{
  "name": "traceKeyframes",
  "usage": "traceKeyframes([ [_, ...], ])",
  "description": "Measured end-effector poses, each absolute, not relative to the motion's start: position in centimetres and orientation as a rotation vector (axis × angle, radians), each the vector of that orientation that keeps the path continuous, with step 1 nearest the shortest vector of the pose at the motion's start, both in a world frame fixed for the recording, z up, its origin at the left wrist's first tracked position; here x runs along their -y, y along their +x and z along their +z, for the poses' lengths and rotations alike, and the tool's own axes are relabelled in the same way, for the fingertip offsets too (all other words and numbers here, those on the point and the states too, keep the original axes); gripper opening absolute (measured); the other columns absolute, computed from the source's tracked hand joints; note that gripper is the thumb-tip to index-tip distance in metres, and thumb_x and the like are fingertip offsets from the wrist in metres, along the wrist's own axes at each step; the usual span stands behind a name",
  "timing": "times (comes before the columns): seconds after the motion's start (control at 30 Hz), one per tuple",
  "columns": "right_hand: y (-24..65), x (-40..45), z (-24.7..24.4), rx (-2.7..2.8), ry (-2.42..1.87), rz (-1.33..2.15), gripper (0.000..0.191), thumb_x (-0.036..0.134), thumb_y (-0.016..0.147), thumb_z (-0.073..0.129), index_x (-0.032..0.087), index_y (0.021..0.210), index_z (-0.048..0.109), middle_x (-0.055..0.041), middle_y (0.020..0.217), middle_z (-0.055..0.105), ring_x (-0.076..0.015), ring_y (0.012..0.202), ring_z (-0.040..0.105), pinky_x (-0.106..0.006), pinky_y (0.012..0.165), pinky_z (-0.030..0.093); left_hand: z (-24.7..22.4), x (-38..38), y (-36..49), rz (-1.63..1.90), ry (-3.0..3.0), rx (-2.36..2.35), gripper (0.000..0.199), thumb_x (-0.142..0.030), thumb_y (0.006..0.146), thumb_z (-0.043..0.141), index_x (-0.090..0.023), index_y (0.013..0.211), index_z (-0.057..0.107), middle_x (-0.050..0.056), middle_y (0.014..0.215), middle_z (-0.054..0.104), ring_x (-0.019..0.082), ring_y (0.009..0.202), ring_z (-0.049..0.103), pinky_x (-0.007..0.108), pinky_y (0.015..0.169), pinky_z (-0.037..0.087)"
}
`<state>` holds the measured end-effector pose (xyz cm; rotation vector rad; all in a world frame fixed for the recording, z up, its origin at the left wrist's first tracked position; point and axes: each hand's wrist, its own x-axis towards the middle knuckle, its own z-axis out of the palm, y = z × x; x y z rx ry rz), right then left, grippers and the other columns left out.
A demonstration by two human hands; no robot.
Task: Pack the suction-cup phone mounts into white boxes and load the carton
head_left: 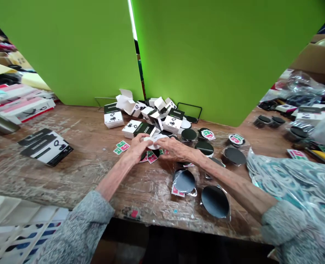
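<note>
Near the middle of the wooden table, my left hand (139, 146) pinches the left side of a small white piece (154, 140). Fingers of my right hand (174, 148) close on its right side; part of the piece is hidden behind them. Just beyond my hands lies a black and white printed box (138, 129). Pink and green cards (152, 156) lie below my hands, and similar cards (121, 147) are to the left. Several round black discs, some in clear wrap, sit to the right, among them a large one (215, 201).
Green panels (206, 55) stand behind a heap of small boxes (151, 112). Flattened cartons (47, 147) lie at left, above a white basket (21, 223). A teal and white patterned plastic bag (294, 187) covers the right side, with more packaging behind it.
</note>
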<state>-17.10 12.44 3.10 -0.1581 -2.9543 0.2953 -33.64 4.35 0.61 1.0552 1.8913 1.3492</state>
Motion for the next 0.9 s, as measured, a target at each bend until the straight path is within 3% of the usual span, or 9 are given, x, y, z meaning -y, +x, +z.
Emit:
traceKeyframes([
  [0.13, -17.2, -12.8, 4.4, 2.769, -0.456, 0.182, 0.024, 0.009, 0.093, 0.043, 0.016, 0.109, 0.059, -0.0101, 0.105, 0.064, -0.02, 0.098, 0.057, -0.035, 0.089, 0.042, 1.3, -6.4, -33.2, 1.361, 1.043, -1.797, 0.03, -0.041, 0.079, 0.056, -0.014, 0.093, 0.058, 0.011, 0.084, 0.064, 0.02, 0.077, 0.064, 0.035, 0.071, 0.055],
  [0.2, -15.7, -14.1, 5.5, 2.593, -0.662, 0.242, 0.022, 0.013, 0.093, 0.043, 0.017, 0.104, 0.062, -0.0093, 0.101, 0.066, -0.0187, 0.093, 0.058, -0.03, 0.084, 0.044, 1.0, -7.4, -32.8, 1.282, 1.196, -1.884, 0.034, -0.042, 0.086, 0.046, -0.013, 0.099, 0.058, 0.012, 0.085, 0.064, 0.02, 0.079, 0.063, 0.037, 0.075, 0.054],
  [0.27, -13.2, -16.3, 6.3, 2.43, -0.838, 0.285, 0.025, 0.019, 0.096, 0.038, 0.015, 0.104, 0.062, -0.0097, 0.099, 0.067, -0.0178, 0.086, 0.06, -0.029, 0.078, 0.046, 0.3, -8.1, -32.6, 1.172, 1.385, -2.011, 0.032, -0.035, 0.084, 0.049, -0.013, 0.106, 0.058, 0.011, 0.093, 0.064, 0.023, 0.091, 0.061, 0.042, 0.087, 0.05],
  [0.37, -8.5, -20.3, 6.0, 2.229, -1.079, 0.358, 0.029, 0.023, 0.095, 0.035, 0.013, 0.1, 0.062, -0.0083, 0.087, 0.068, -0.0175, 0.075, 0.062, -0.029, 0.068, 0.049, -1.0, -8.8, -32.7, 1.009, 1.611, -2.101, 0.036, -0.023, 0.07, 0.062, -0.015, 0.105, 0.062, 0.012, 0.109, 0.059, 0.03, 0.113, 0.048, 0.048, 0.104, 0.036],
  [0.53, -3.7, -24.6, 2.4, 1.984, -1.384, 0.521, 0.022, 0.02, 0.083, 0.044, 0.013, 0.098, 0.059, -0.0021, 0.071, 0.064, -0.0152, 0.058, 0.061, -0.027, 0.058, 0.049, -1.6, -9.5, -34.5, 0.68, 1.915, -2.08, 0.032, -0.031, 0.071, 0.065, -0.017, 0.1, 0.065, 0.011, 0.106, 0.054, 0.031, 0.111, 0.045, 0.048, 0.103, 0.034],
  [0.67, -3.3, -24.5, 0.7, 2.043, -1.388, 0.416, 0.015, 0.02, 0.078, 0.049, 0.015, 0.086, 0.06, -0.005, 0.073, 0.063, -0.0195, 0.068, 0.06, -0.034, 0.07, 0.049, -1.1, -9.8, -35.8, 0.516, 2.033, -2.052, 0.036, -0.036, 0.074, 0.062, -0.019, 0.106, 0.064, 0.009, 0.106, 0.051, 0.027, 0.105, 0.047, 0.042, 0.1, 0.037],
  [0.77, -3.8, -23.4, 1.1, 2.102, -1.313, 0.291, 0.017, 0.021, 0.079, 0.051, 0.014, 0.092, 0.06, -0.012, 0.089, 0.062, -0.0241, 0.082, 0.058, -0.039, 0.078, 0.045, -0.8, -9.9, -36.1, 0.455, 2.049, -2.054, 0.047, -0.046, 0.072, 0.065, -0.018, 0.11, 0.062, 0.01, 0.108, 0.05, 0.028, 0.108, 0.046, 0.041, 0.099, 0.037],
  [0.9, -6.6, -21.1, 2.9, 2.365, -1.021, 0.111, 0.018, 0.02, 0.087, 0.045, 0.015, 0.099, 0.058, -0.011, 0.092, 0.061, -0.0206, 0.079, 0.055, -0.034, 0.076, 0.042, -0.9, -10.4, -36.1, 0.457, 1.992, -2.063, 0.052, -0.046, 0.064, 0.071, -0.017, 0.106, 0.063, 0.01, 0.11, 0.05, 0.03, 0.111, 0.045, 0.04, 0.098, 0.038],
])
